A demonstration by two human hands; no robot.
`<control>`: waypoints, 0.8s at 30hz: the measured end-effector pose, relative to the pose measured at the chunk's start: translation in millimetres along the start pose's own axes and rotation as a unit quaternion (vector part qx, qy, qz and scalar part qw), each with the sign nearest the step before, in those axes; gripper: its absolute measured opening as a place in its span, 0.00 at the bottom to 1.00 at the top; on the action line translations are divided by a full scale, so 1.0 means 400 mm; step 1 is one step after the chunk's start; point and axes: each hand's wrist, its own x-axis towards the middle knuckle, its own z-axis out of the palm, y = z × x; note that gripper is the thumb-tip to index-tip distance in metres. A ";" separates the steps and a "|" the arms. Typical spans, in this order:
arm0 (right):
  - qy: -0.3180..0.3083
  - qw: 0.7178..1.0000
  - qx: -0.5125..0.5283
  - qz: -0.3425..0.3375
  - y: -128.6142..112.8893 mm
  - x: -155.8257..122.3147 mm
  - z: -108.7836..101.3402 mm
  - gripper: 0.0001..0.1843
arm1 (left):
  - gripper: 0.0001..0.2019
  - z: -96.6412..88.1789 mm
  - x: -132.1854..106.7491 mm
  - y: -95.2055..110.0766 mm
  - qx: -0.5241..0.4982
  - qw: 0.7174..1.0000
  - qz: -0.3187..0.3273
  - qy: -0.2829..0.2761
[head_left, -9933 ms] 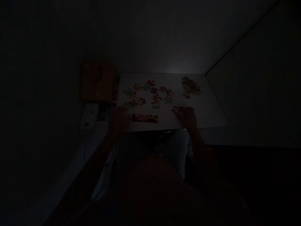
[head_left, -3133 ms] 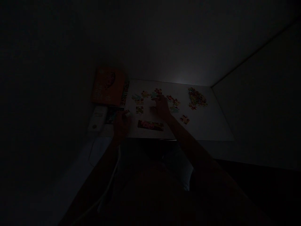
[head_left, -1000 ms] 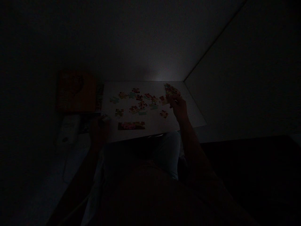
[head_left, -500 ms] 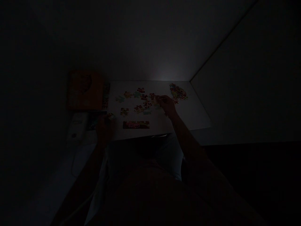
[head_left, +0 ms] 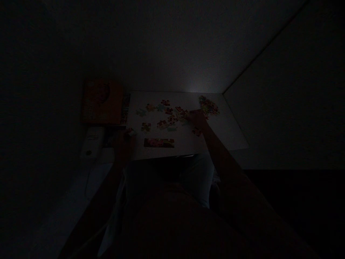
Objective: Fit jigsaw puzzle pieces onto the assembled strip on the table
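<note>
- Lighting was very dim; fine detail could not be made out.
- The left hand [head_left: 124, 144] was at the near left corner of the white rectangular tabletop [head_left: 229, 138], fingers curled, pinching a small pale and reddish jigsaw piece [head_left: 130, 132].
- The right hand [head_left: 196, 118] was palm down at the right end of a loose group of multicoloured cardboard jigsaw pieces [head_left: 172, 118], fingertips at those pieces; whether it gripped one could not be told.
- A single reddish-brown jigsaw piece [head_left: 196, 132] lay just below the right wrist, nearer the person.
- A greenish-brown knobbed jigsaw piece [head_left: 146, 127] lay by itself between the left hand and the loose group.
- A dark, narrow joined puzzle strip with pink patches [head_left: 159, 143] lay flat near the front edge, between the hands.
- A dense multicoloured heap of pieces [head_left: 209, 106] occupied the far right.
- Left of the tabletop stood an orange square box [head_left: 101, 101], with a white rounded oblong device [head_left: 93, 142] just nearer the person.
</note>
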 end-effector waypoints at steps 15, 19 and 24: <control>0.069 0.933 0.352 -0.007 -0.046 -0.088 -0.127 0.24 | 0.25 0.004 0.002 -0.010 0.001 1.000 0.010 -0.010; 0.121 0.892 0.429 -0.070 -0.093 -0.235 -0.223 0.27 | 0.24 0.003 0.004 -0.015 0.016 0.999 0.013 -0.039; 0.137 0.885 0.431 -0.108 -0.161 -0.366 -0.305 0.27 | 0.22 -0.002 0.007 -0.002 0.048 0.998 0.034 -0.030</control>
